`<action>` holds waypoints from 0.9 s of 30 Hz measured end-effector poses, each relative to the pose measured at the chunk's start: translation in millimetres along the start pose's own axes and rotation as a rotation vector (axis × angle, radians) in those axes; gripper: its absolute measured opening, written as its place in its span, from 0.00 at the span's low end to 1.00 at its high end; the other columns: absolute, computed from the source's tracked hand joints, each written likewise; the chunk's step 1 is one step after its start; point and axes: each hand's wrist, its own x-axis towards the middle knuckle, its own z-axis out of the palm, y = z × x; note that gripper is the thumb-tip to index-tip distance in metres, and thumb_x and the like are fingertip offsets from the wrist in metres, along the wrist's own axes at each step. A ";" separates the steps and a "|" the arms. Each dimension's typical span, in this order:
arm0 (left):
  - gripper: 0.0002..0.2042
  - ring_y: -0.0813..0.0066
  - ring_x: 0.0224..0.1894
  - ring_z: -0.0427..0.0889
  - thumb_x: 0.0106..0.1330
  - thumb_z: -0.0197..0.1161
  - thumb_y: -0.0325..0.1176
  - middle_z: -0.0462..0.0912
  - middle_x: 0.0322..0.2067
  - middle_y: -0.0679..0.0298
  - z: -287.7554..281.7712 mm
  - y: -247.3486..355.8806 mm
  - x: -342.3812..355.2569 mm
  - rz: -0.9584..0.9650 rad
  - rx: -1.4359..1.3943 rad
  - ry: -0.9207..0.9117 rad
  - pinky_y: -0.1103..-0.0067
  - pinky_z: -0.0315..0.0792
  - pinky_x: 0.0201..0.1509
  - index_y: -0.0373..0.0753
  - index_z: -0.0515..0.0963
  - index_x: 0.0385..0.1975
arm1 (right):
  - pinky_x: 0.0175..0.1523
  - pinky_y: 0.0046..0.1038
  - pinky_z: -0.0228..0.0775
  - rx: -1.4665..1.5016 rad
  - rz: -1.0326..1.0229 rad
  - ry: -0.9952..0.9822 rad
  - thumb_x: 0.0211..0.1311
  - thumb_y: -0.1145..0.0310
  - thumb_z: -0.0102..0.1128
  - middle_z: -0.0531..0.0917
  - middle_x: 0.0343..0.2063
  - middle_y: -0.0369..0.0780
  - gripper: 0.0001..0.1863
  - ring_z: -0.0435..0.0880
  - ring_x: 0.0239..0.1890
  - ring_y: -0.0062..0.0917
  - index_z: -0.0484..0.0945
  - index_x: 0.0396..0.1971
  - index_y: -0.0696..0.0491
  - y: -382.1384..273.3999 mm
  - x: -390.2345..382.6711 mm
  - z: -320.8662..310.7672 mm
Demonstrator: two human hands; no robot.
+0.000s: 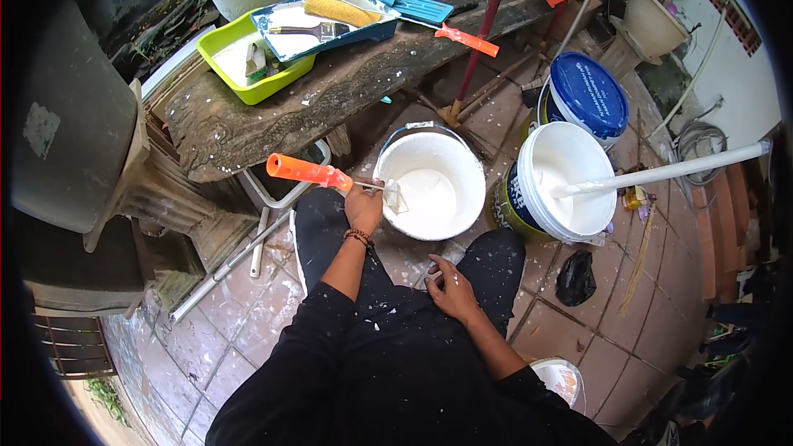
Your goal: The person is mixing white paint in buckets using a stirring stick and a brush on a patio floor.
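My left hand (pixel 364 208) is closed around the thin metal shaft of an orange-handled paint tool (pixel 307 172). Its handle points left, and its small whitish end, of a kind I cannot make out, lies over the left rim of a white bucket (pixel 471 190). White paint (pixel 427 192) covers the bucket's bottom. Between my knees, near my right thigh, my right hand (pixel 453 287) hangs loosely with fingers apart, holding nothing. Right of the bucket stands an open paint pail (pixel 514 202) with a white pole (pixel 686 169) leaning in it.
On a wooden bench (pixel 363 74) lie a green tray (pixel 260 92), a blue tray (pixel 376 35), a yellow roller (pixel 340 11) and a paintbrush (pixel 310 30). A blue-lidded pail (pixel 588 95) stands behind the open one. A black plastic bag (pixel 576 278) lies on the tiles. Left is a stone pedestal (pixel 178 198).
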 end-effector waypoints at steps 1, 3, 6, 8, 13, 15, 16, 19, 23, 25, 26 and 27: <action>0.13 0.55 0.39 0.90 0.63 0.75 0.42 0.89 0.33 0.54 1.1 2.5 -2.3 -0.008 -0.022 -0.007 0.63 0.81 0.46 0.41 0.83 0.40 | 0.52 0.35 0.80 -0.002 0.000 0.005 0.68 0.67 0.64 0.83 0.50 0.42 0.31 0.88 0.39 0.32 0.69 0.70 0.52 0.3 -0.2 -0.5; 0.14 0.55 0.39 0.90 0.64 0.76 0.44 0.89 0.33 0.54 1.5 1.5 -4.6 -0.018 -0.042 -0.010 0.63 0.81 0.46 0.41 0.83 0.39 | 0.52 0.35 0.80 -0.003 -0.002 0.005 0.68 0.66 0.63 0.83 0.50 0.42 0.31 0.88 0.39 0.32 0.70 0.70 0.52 -1.8 -1.2 -0.1; 0.15 0.55 0.40 0.90 0.64 0.75 0.45 0.89 0.34 0.54 1.5 6.9 -6.6 -0.004 0.029 -0.080 0.64 0.81 0.47 0.41 0.83 0.39 | 0.52 0.35 0.80 -0.006 0.004 -0.011 0.68 0.66 0.63 0.83 0.50 0.42 0.31 0.88 0.40 0.32 0.70 0.70 0.52 -2.6 -0.1 -1.6; 0.17 0.53 0.43 0.89 0.64 0.75 0.46 0.89 0.35 0.53 1.2 13.6 -7.6 -0.011 0.112 -0.098 0.63 0.81 0.49 0.41 0.82 0.40 | 0.52 0.35 0.80 -0.020 0.001 -0.004 0.68 0.66 0.64 0.84 0.50 0.42 0.30 0.88 0.40 0.31 0.70 0.69 0.52 -2.1 1.1 -2.3; 0.25 0.48 0.49 0.87 0.59 0.78 0.42 0.87 0.46 0.50 2.5 0.4 -3.7 0.027 0.172 -0.041 0.62 0.80 0.54 0.41 0.75 0.52 | 0.51 0.35 0.80 0.012 -0.001 0.004 0.68 0.67 0.64 0.84 0.49 0.42 0.30 0.88 0.39 0.31 0.71 0.69 0.52 -3.8 -0.9 -1.8; 0.32 0.45 0.53 0.86 0.54 0.81 0.37 0.82 0.55 0.48 2.0 -4.9 0.4 -0.028 0.135 -0.109 0.62 0.79 0.58 0.40 0.70 0.56 | 0.51 0.35 0.80 0.013 -0.004 0.009 0.68 0.67 0.64 0.84 0.49 0.42 0.30 0.88 0.39 0.31 0.71 0.69 0.52 -3.6 -1.2 -1.4; 0.32 0.45 0.53 0.86 0.54 0.81 0.37 0.82 0.55 0.48 1.0 -8.1 3.2 -0.030 0.139 -0.112 0.62 0.79 0.58 0.40 0.70 0.56 | 0.51 0.35 0.80 0.021 0.003 0.005 0.68 0.67 0.64 0.84 0.49 0.42 0.30 0.88 0.39 0.31 0.71 0.69 0.52 -3.0 -0.4 -0.9; 0.35 0.47 0.53 0.86 0.54 0.80 0.35 0.82 0.56 0.45 -5.3 -18.3 11.5 -0.034 0.095 -0.155 0.63 0.79 0.59 0.35 0.69 0.61 | 0.51 0.35 0.80 0.024 0.001 0.008 0.67 0.67 0.64 0.84 0.49 0.41 0.30 0.88 0.39 0.31 0.71 0.69 0.52 -4.0 0.2 -0.9; 0.47 0.46 0.54 0.87 0.56 0.77 0.39 0.83 0.55 0.38 -15.8 -14.1 17.8 -0.135 -0.007 -0.298 0.65 0.79 0.61 0.21 0.58 0.70 | 0.51 0.35 0.80 0.017 0.000 0.006 0.67 0.67 0.64 0.84 0.48 0.41 0.30 0.88 0.39 0.31 0.71 0.69 0.52 -1.1 1.5 -0.8; 0.52 0.46 0.54 0.87 0.56 0.77 0.41 0.83 0.54 0.35 -20.5 -18.4 21.7 -0.141 0.054 -0.354 0.65 0.79 0.61 0.16 0.53 0.72 | 0.51 0.35 0.80 0.005 -0.011 -0.003 0.67 0.67 0.64 0.84 0.49 0.41 0.30 0.88 0.39 0.31 0.71 0.69 0.52 -4.8 0.6 0.6; 0.53 0.45 0.54 0.87 0.57 0.76 0.42 0.84 0.52 0.33 -18.7 -12.9 19.5 -0.123 0.142 -0.361 0.65 0.80 0.60 0.13 0.51 0.72 | 0.51 0.36 0.81 -0.009 -0.010 0.002 0.67 0.67 0.64 0.84 0.49 0.42 0.30 0.88 0.39 0.31 0.71 0.68 0.52 -5.0 -0.2 -1.1; 0.55 0.45 0.54 0.87 0.57 0.76 0.44 0.84 0.50 0.31 -18.7 -8.2 17.8 -0.105 0.229 -0.367 0.65 0.81 0.59 0.09 0.48 0.71 | 0.51 0.36 0.81 -0.011 -0.011 0.004 0.67 0.67 0.64 0.84 0.49 0.42 0.30 0.88 0.39 0.31 0.71 0.68 0.52 -5.5 -1.6 -2.9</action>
